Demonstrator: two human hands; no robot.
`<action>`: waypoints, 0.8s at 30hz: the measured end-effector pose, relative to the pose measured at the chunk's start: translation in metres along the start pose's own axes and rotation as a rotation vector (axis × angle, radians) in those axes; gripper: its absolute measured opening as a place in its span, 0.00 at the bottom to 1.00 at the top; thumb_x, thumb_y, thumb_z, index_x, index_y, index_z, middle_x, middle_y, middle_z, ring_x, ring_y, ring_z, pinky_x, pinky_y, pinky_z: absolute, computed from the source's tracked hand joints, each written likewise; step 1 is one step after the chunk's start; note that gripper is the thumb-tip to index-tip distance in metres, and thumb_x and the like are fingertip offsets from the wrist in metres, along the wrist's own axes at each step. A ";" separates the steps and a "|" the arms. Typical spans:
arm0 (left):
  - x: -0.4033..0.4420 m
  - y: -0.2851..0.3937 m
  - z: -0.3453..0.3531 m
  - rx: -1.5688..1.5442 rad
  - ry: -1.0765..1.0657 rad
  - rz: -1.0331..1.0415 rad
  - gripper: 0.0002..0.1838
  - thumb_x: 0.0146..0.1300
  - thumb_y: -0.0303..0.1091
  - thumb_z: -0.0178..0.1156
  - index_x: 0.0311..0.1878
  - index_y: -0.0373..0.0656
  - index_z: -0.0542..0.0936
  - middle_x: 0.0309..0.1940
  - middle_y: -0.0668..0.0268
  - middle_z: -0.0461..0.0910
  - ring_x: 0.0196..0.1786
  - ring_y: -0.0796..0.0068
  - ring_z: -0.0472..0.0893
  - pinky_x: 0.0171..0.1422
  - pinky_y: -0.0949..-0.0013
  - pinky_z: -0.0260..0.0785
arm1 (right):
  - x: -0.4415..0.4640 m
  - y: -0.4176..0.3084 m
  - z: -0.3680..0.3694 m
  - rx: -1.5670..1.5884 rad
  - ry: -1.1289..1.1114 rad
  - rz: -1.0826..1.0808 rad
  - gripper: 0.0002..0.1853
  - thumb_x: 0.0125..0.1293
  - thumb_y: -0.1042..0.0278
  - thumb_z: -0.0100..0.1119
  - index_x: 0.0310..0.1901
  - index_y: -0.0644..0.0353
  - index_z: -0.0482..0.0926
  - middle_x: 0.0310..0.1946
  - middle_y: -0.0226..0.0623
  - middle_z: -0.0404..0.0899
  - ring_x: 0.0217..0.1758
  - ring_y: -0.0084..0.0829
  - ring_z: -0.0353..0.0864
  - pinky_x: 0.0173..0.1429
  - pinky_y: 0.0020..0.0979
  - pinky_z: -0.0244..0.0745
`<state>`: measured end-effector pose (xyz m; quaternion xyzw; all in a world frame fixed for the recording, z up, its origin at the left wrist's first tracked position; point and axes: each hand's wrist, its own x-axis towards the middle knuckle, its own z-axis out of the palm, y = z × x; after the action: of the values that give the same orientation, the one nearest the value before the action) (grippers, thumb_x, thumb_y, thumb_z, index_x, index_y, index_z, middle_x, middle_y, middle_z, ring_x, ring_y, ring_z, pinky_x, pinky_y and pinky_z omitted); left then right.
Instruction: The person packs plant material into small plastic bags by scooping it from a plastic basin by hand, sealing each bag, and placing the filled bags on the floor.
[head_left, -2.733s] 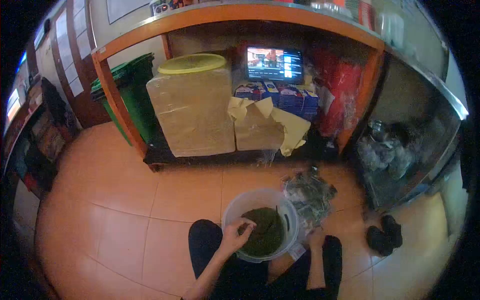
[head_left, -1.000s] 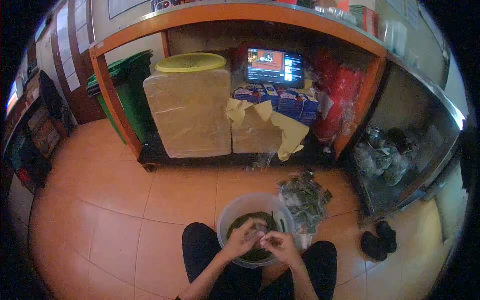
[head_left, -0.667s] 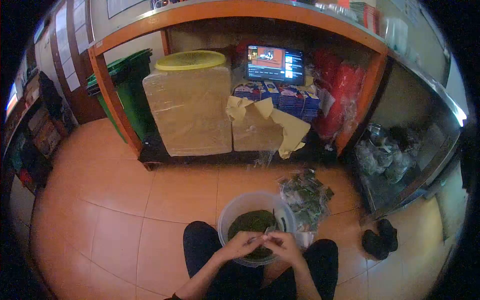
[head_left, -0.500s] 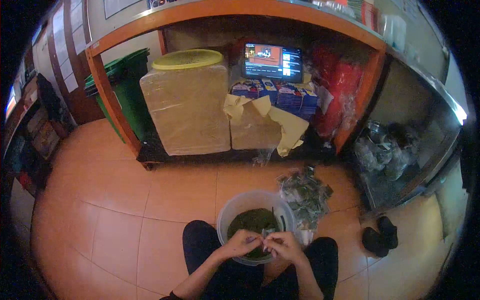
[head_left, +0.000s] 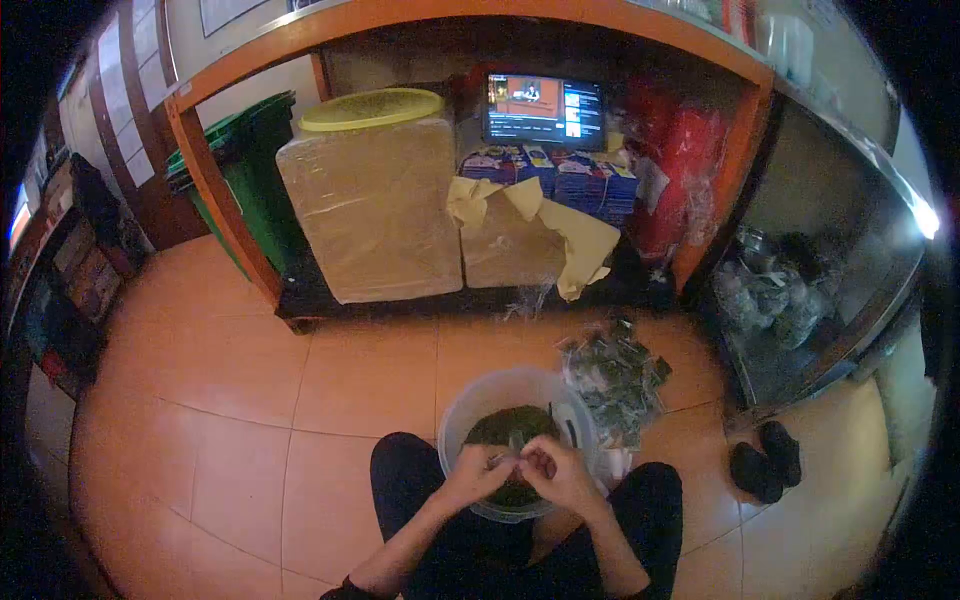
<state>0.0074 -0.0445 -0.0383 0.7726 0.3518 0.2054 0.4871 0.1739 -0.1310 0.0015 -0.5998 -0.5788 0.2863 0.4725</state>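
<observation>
Between my knees stands a round translucent plastic tub (head_left: 457,425) with a dark green, loose, crumbly filling (head_left: 500,428). Over it my left hand (head_left: 478,474) and my right hand (head_left: 556,474) meet, fingertips pinched together on a small clear plastic bag (head_left: 516,440). The bag's contents are too small to make out. A thin dark handle or stick leans inside the tub's right side. Just beyond the tub, on the floor, lies a pile of small clear bags (head_left: 615,385) with dark green contents.
An orange-framed table (head_left: 480,22) stands ahead, with wrapped boxes (head_left: 375,215), a yellow lid (head_left: 372,108), a lit tablet (head_left: 545,110) and bundled blue packets (head_left: 595,190) beneath it. Dark shoes (head_left: 765,462) lie right, near a low metal shelf (head_left: 760,375). A green bin (head_left: 245,190) stands left.
Both hands have shifted slightly left and up over the tub, and the small bag now sticks up between the fingertips. The camera view has tilted a little.
</observation>
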 end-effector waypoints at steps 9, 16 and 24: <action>-0.006 0.018 -0.006 -0.077 -0.027 0.087 0.15 0.61 0.38 0.55 0.31 0.33 0.79 0.20 0.55 0.77 0.25 0.75 0.75 0.33 0.64 0.70 | -0.006 -0.008 -0.002 -0.058 -0.212 0.001 0.07 0.59 0.70 0.61 0.36 0.61 0.74 0.24 0.37 0.76 0.27 0.27 0.76 0.34 0.30 0.71; -0.012 0.011 -0.004 -0.183 -0.113 0.109 0.15 0.63 0.39 0.56 0.34 0.33 0.79 0.18 0.62 0.74 0.26 0.80 0.71 0.31 0.67 0.67 | -0.010 0.000 -0.004 -0.057 -0.263 0.009 0.11 0.58 0.66 0.61 0.38 0.63 0.74 0.25 0.40 0.76 0.28 0.31 0.76 0.37 0.32 0.71; -0.013 0.019 -0.006 0.011 -0.212 0.052 0.15 0.67 0.40 0.55 0.38 0.35 0.80 0.20 0.65 0.75 0.25 0.82 0.70 0.29 0.70 0.64 | -0.014 -0.011 -0.001 -0.047 -0.223 0.018 0.09 0.57 0.66 0.61 0.33 0.64 0.76 0.21 0.39 0.75 0.26 0.27 0.75 0.33 0.31 0.71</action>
<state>0.0016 -0.0560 -0.0184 0.8015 0.2793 0.1332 0.5117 0.1681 -0.1464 0.0089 -0.5805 -0.6289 0.3420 0.3881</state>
